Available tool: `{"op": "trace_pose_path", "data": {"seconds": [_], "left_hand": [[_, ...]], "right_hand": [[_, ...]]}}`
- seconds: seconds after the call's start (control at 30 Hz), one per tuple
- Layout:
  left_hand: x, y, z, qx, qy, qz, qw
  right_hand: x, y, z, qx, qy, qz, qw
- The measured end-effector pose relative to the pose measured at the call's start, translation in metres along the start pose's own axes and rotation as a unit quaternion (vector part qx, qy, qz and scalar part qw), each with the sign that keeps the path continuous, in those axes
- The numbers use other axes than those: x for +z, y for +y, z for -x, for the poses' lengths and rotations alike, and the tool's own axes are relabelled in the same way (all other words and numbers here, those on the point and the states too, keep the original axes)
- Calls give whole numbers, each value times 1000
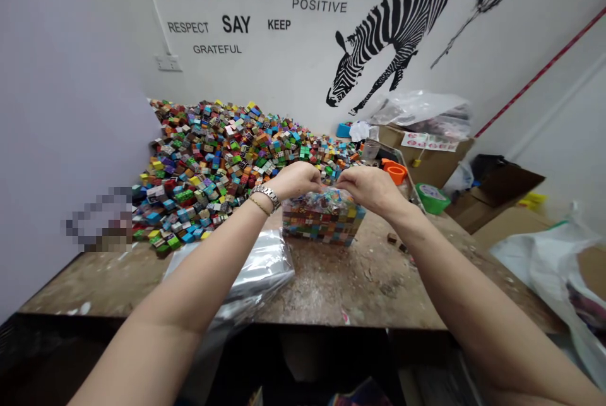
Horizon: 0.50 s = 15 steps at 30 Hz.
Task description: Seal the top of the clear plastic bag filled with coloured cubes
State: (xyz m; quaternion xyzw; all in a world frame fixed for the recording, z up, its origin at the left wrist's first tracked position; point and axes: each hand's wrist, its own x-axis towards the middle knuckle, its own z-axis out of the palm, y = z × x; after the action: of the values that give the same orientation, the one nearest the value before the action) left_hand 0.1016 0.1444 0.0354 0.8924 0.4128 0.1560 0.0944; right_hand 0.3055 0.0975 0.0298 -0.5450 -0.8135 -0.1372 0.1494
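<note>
A clear plastic bag packed with small colourful cubes in a block stands on the table in front of me. At its top left, my left hand pinches the plastic, a metal watch and a thin bracelet on that wrist. My right hand is closed on the top right of the same bag. Between the two hands the film is bunched up. Left of the bag, a stack of flat clear plastic bags lies on the table, partly behind my left forearm.
A large heap of small colourful cubes covers the table's back left. At the right are an orange tape roll, a green tape roll and cardboard boxes. Two loose dark cubes lie on the wooden table.
</note>
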Motion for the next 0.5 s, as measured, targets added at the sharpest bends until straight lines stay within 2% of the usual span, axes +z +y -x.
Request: {"op": "trace_pose_path", "data": {"seconds": [0.17, 0.37, 0.5], "left_hand": [[16, -7, 0, 6, 64, 0, 998], [17, -3, -2, 5, 22, 27, 999], [23, -1, -2, 18, 64, -32, 997]], "right_hand": [[1, -1, 0, 9, 9, -16, 1000], [0, -4, 0, 22, 8, -36, 999], [-5, 4, 1, 37, -27, -95, 994]]}}
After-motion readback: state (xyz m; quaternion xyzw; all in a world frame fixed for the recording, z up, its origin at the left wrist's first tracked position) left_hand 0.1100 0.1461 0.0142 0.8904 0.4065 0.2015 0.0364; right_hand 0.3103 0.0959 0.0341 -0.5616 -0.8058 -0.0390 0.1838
